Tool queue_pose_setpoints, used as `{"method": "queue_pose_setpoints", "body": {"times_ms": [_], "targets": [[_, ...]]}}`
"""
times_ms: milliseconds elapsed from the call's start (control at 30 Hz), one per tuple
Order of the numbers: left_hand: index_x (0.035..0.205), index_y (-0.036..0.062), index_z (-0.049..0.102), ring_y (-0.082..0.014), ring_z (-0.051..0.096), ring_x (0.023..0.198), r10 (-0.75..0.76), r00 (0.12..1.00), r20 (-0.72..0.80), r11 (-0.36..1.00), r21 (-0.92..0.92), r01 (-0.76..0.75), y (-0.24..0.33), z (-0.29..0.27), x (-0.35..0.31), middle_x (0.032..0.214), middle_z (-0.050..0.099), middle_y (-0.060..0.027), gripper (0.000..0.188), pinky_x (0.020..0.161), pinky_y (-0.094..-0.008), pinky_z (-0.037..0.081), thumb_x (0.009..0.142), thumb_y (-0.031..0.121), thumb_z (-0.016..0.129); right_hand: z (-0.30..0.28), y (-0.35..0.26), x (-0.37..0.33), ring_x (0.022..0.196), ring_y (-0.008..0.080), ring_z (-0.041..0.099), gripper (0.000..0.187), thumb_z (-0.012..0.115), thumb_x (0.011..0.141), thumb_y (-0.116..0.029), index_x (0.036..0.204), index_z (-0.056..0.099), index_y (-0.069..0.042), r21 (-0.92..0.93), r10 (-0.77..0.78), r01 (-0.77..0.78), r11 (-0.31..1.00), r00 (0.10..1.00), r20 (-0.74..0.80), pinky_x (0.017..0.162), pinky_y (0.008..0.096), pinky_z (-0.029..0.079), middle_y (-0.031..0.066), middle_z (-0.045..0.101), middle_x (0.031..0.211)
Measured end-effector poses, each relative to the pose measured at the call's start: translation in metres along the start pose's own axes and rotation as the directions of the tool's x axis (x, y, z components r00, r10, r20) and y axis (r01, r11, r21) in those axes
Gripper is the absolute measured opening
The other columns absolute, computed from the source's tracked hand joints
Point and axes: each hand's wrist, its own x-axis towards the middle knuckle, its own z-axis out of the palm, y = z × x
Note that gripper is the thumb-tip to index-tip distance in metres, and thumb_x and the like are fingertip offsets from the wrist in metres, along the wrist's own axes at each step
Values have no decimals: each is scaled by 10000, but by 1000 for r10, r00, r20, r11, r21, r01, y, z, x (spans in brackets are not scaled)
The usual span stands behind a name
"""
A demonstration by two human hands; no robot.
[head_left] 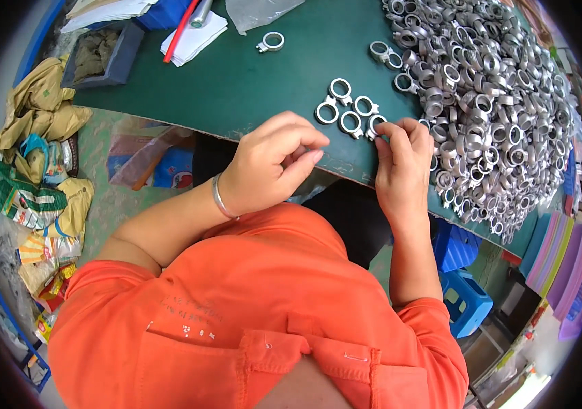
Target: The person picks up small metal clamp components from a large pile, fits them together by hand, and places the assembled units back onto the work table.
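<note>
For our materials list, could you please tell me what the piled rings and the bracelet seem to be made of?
Piled rings: probably metal with a satin grey finish, judging by soft highlights; which metal is unclear.
Bracelet: likely polished, silver-coloured metal, given its bright sheen.

Left forearm [171, 225] angled inward, the left hand [263, 162] curls loosely with thumb [302, 168] and index finger [304, 138] slightly parted, while the right forearm [413, 262] reaches forward, the right hand [403, 167] bending its fingers [398, 133].
</note>
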Motion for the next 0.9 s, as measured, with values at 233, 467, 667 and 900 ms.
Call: {"method": "queue_pose_setpoints", "body": {"times_ms": [233,467,667,900], "targets": [[1023,-31,639,-100,631,739,-277,924,263,916,-219,337,12,7,-11,932,636,-97,167,613,-213,506,856,-46,630,2,-16,-18,690,178,568,318,805,680,9,881,561,-32,322,27,21,947,989,-143,560,262,469,124,617,921],[1090,-52,592,-141,636,833,-364,893,265,612,-655,443,6,5,-15,1038,598,-109,203,718,-243,538,888,-53,596,11,-39,-30,718,137,576,335,778,729,19,1005,588,9,694,113,28,720,981,-158,594,231,493,123,623,934],[1076,-54,608,-136,624,816,-229,961,155,815,-510,276,13,-5,-24,982,593,-102,223,714,-243,533,855,-78,627,11,-44,-39,844,191,652,137,686,813,25,941,636,32,926,152,-267,268,961,233,700,279,531,146,649,971],[1072,-28,626,-135,628,821,-241,960,141,807,-520,279,14,-5,-32,983,625,-107,310,707,-250,528,780,-97,704,23,-39,-39,869,242,665,147,713,739,70,852,638,14,781,-72,15,624,997,38,746,297,534,173,671,1003]]}}
